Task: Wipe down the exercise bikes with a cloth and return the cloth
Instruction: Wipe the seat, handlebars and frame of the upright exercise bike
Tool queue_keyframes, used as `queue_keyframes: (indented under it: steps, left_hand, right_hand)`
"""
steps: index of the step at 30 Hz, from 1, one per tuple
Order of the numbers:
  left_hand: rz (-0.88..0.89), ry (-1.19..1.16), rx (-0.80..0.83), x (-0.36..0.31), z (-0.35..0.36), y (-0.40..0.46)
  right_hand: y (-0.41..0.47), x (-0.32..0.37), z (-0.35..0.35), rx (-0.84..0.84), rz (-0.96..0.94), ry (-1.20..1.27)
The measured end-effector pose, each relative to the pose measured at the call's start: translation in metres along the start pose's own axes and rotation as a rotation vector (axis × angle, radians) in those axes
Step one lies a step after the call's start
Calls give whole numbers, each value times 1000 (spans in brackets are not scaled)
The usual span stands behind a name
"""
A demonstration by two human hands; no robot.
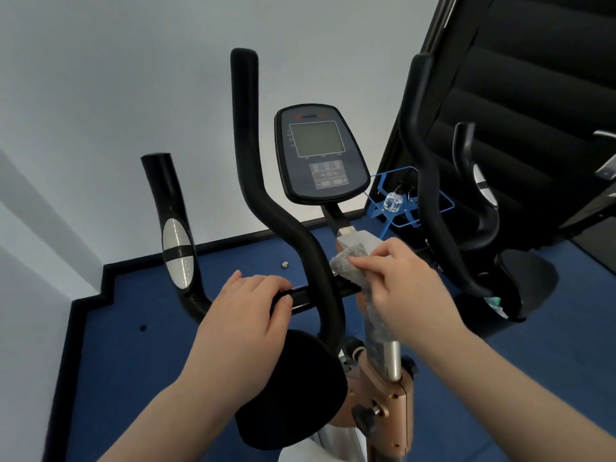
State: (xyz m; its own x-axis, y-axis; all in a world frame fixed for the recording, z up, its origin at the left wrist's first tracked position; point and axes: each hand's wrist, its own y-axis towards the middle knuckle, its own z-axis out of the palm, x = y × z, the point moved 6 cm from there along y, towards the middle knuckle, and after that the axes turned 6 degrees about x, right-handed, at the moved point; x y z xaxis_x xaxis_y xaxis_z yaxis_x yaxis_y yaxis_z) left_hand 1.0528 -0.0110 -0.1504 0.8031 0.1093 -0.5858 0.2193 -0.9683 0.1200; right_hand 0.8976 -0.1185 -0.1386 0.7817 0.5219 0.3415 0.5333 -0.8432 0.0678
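Two bare hands on a black-handled exercise bike (280, 208).
The left hand (248, 306) clenches the black crossbar (310, 296); just right, the right hand (408, 281) presses a grey fluffy cloth (348, 263) on the silver stem (358, 240), its fingers (370, 260) lying over the cloth and pinching it.
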Motion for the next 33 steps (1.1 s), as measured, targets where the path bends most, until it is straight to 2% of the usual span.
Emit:
queue_keyframes:
  steps: [3, 5, 8, 11, 13, 17, 23, 26, 30, 33]
  left_hand:
    - [-11, 7, -22, 1, -1, -1]
    - [-4, 29, -20, 1, -1, 0]
    - [17, 48, -6, 1, 1, 1]
    - [26, 55, -3, 0, 1, 2]
    - [25, 46, 2, -1, 1, 2]
    - [12, 32, 7, 0, 2, 2]
    - [-4, 9, 11, 0, 0, 0]
    - [-10, -18, 6, 1, -1, 0]
    - [-8, -5, 3, 4, 0, 0]
    - [-17, 1, 6, 2, -1, 0]
  right_hand:
    - [7, 12, 7, -76, 34, 1]
    - [10, 21, 14, -91, 96, 113]
    - [5, 21, 14, -41, 57, 316]
    - [3, 3, -4, 46, 24, 196]
    - [7, -9, -14, 27, 78, 114]
    - [23, 12, 1, 40, 119, 78]
    - [11, 10, 1, 133, 78, 341]
    - [4, -12, -12, 36, 103, 267]
    - [5, 9, 5, -73, 118, 163]
    - [4, 14, 8, -21, 103, 248]
